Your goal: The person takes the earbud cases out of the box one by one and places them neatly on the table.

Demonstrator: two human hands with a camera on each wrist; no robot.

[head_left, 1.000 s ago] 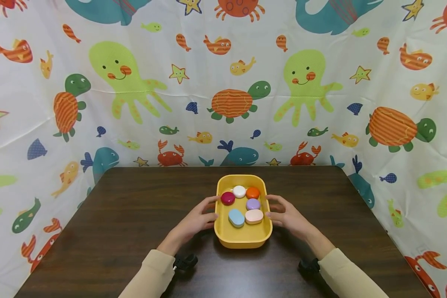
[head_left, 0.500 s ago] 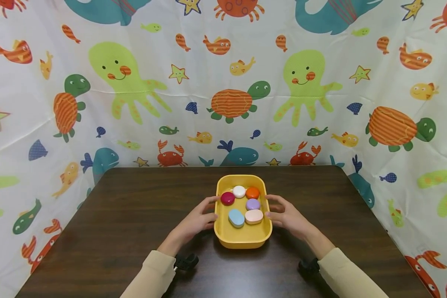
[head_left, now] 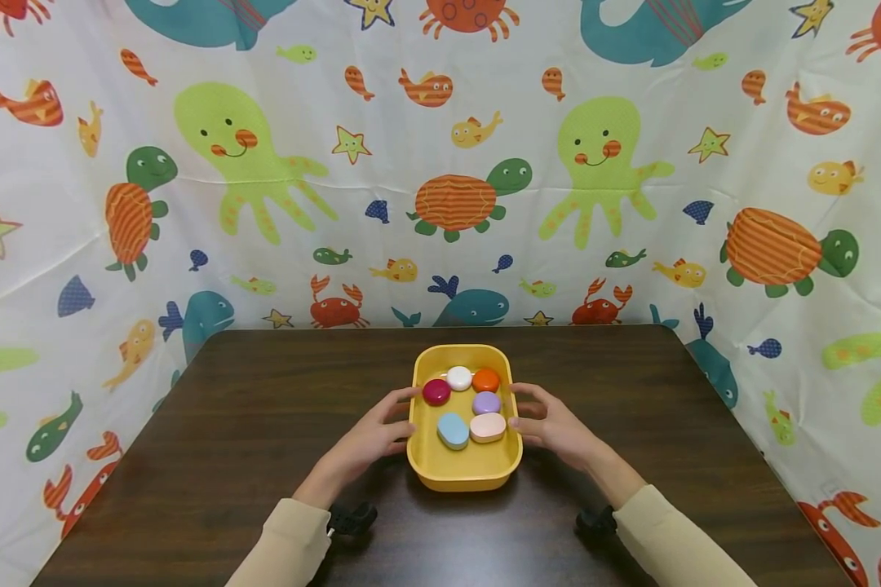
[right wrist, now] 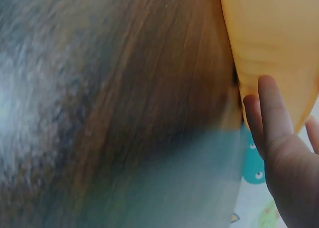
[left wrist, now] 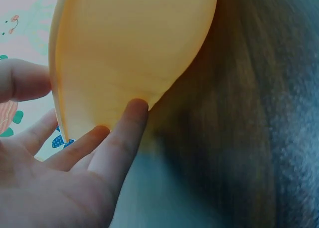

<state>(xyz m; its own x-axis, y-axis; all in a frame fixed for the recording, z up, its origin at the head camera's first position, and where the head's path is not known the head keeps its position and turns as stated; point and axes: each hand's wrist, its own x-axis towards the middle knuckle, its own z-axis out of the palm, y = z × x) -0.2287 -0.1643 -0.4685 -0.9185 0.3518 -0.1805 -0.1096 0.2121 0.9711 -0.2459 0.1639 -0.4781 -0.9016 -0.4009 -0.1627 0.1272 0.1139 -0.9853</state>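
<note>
A yellow plastic tub (head_left: 464,482) sits on the dark wooden table between my hands. Inside lie smooth rounded pieces: a light blue oval (head_left: 453,431), a pale pink oval (head_left: 488,428), and rounder lilac (head_left: 486,403), orange (head_left: 485,381), white (head_left: 458,377) and dark red (head_left: 436,392) ones. My left hand (head_left: 367,440) is at the tub's left side; the left wrist view shows its fairly straight fingers (left wrist: 129,128) against the outer wall and its thumb at the rim. Opposite it, my right hand (head_left: 561,432) has extended fingers (right wrist: 274,108) along the tub's right wall.
The dark table (head_left: 286,367) extends to both sides of the tub and in front of it. Behind hangs a white curtain (head_left: 382,285) printed with sea animals, which also runs along both sides. Black wrist devices (head_left: 352,518) are strapped under both wrists.
Over the last half second the tub, with its pieces, has slid slightly to the left. Both hands have moved left along with it. Before that it was still.
</note>
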